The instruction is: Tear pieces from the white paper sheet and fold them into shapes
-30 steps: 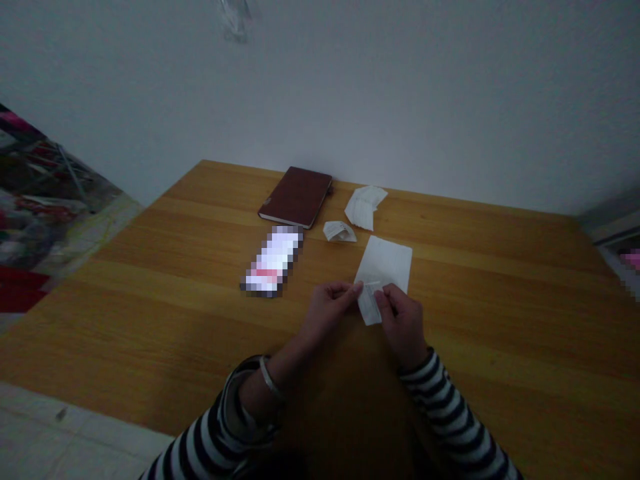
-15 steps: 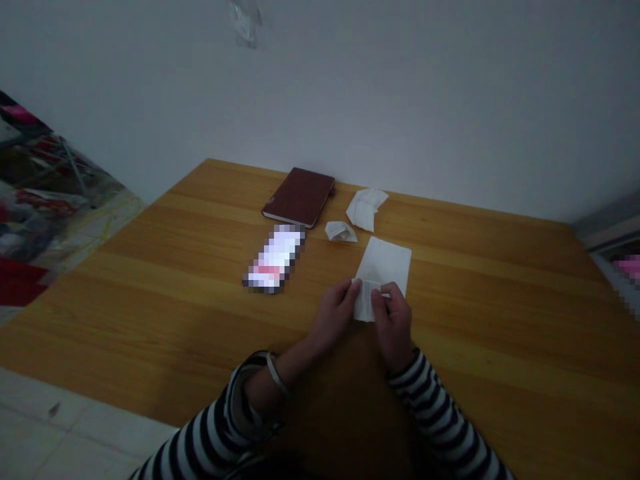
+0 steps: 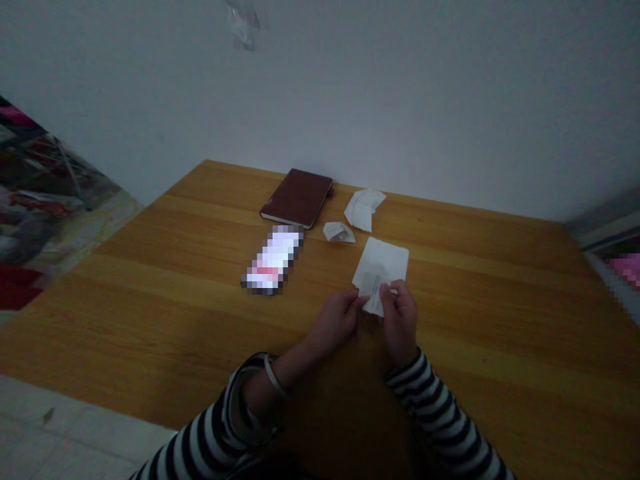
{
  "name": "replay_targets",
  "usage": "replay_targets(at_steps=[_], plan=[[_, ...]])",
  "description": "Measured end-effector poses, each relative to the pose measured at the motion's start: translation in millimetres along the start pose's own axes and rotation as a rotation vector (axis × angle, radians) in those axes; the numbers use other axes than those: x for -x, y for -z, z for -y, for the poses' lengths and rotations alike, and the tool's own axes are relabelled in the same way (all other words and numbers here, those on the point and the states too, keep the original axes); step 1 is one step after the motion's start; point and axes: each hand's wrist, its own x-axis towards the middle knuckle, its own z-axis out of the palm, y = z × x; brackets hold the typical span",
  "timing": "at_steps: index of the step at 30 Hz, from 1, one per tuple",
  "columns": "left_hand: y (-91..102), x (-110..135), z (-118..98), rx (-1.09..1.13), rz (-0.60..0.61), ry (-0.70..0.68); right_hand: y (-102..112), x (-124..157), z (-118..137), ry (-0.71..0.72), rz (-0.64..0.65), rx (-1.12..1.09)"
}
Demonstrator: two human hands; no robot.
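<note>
Above the near middle of the table, my right hand (image 3: 401,321) pinches a small folded slip of printed paper (image 3: 371,288) between thumb and fingers. My left hand (image 3: 336,319) is closed at the slip's lower left edge, its fingertips against the paper. The slip is tilted and overlaps the near part of a white sheet (image 3: 387,257) lying flat on the table. Just beyond are a folded paper piece (image 3: 339,232), standing partly raised, and a fanned pile of white papers (image 3: 364,209).
A dark red notebook (image 3: 299,198) lies closed near the wall. In front of it is a phone (image 3: 274,259) with a lit, blurred screen. The wooden table (image 3: 175,267) meets the wall at the back. Clutter (image 3: 30,187) fills the floor at far left.
The slip has turned in my right hand and is tilted now. My left hand has shifted from its upper left side down to its lower left edge.
</note>
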Motion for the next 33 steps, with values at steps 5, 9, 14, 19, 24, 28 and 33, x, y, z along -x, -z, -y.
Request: replay_targets(at_steps=[5, 9, 14, 19, 24, 28, 33], plan=[[9.4, -0.1, -1.4, 0.026, 0.124, 0.038, 14.1, -10.6, 3.0, 0.087, 0.047, 0.091], [9.3, -0.6, -1.5, 0.132, 0.249, 0.035, 23.0, -13.4, 3.3, 0.121, 0.040, 0.149], [7.8, -6.3, -1.0, 0.109, -0.001, -0.109, 17.2, -8.9, 5.6, 0.180, 0.115, 0.198], [11.3, -8.3, -1.2, 0.044, -0.103, -0.110, 14.3, -6.2, 6.6, 0.208, 0.231, 0.257], [14.4, -7.8, 0.8, 0.067, -0.059, -0.117, 23.7, -8.8, 8.2, 0.207, 0.346, 0.279], [14.8, -9.2, 1.6, 0.066, -0.040, -0.106, 27.1, -9.8, 12.7, 0.288, 0.305, 0.384], [17.0, -10.7, -1.5, 0.099, -0.029, -0.148, 26.7, -9.6, 14.3, 0.229, 0.257, 0.312]])
